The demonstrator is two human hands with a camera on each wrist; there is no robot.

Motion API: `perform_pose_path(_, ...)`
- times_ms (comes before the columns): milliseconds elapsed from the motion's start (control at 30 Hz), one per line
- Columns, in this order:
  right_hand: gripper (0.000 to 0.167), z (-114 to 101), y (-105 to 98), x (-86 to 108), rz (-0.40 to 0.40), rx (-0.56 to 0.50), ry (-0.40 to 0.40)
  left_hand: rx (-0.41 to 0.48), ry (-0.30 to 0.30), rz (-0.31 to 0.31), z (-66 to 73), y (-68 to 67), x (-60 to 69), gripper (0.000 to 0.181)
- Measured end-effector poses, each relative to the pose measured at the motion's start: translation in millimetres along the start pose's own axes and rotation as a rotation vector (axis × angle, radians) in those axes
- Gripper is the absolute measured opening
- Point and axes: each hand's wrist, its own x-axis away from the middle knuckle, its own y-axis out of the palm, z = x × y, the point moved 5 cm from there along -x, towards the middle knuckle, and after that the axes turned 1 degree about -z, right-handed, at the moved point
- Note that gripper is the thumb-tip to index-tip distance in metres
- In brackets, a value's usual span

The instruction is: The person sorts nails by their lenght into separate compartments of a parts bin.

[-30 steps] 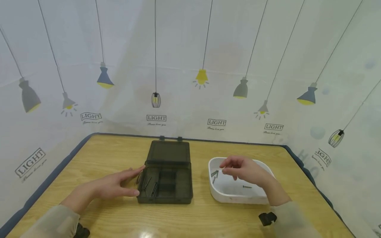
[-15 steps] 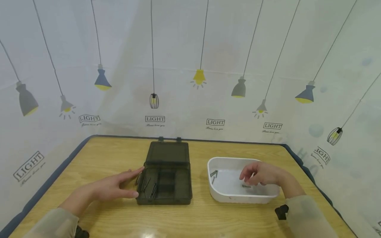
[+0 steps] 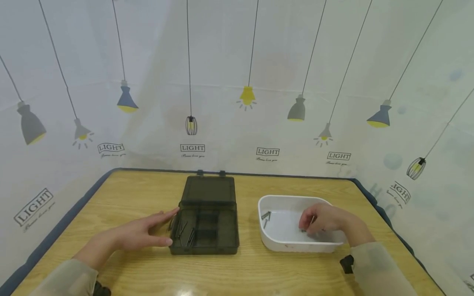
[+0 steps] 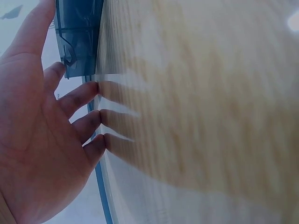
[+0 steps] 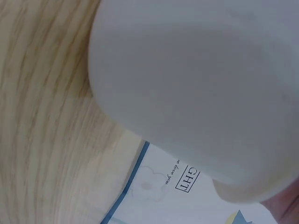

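Note:
A dark translucent organizer box [image 3: 226, 231] lies with its lid raised at the back; several screws [image 3: 191, 237] rest in its left compartment. My left hand [image 3: 138, 234] is spread beside it, thumb and index finger against its left side. In the left wrist view, other fingertips [image 4: 96, 142] touch the table. My right hand [image 3: 327, 218] is down inside the white tray [image 3: 286, 247], thumb and fingers curled at a screw [image 3: 303, 231] whose end shows below them. The tray's outer wall [image 5: 187, 93] fills most of the right wrist view, hiding the fingertips.
Several more screws [image 3: 266, 216] lie at the tray's left end. The wooden table [image 3: 207, 273] has a dark blue edge, and a pale curtain [image 3: 222, 61] printed with lamps hangs around it.
My right hand has moved right from the tray's left side, then lowered onto the lone screw, bringing the fingertips together. The left hand has stayed at the box.

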Motion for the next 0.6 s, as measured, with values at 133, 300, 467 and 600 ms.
perform_pose_path(133, 0.018, 1.5, 2.9, -1.8, 0.022, 0.007, 0.032, 0.013, -0.007, -0.013, -2.3, 0.8, -2.5, 0.092)
perform_pose_path(300, 0.017, 2.8, 5.9, -2.7, 0.031, 0.008, 0.043, 0.036, -0.01, -0.032, -3.4, 3.1, -4.0, 0.092)
perform_pose_path(467, 0.016, 3.0, 7.0, -5.5, 0.037, 0.031, 0.013, 0.032, -0.009, -0.02, -2.8, 1.9, -3.2, 0.094)
perform_pose_path(600, 0.015, 4.1, 9.4, -6.9, 0.037, 0.029, 0.017, 0.022, -0.006, -0.018, -3.4, 1.1, -3.6, 0.094)
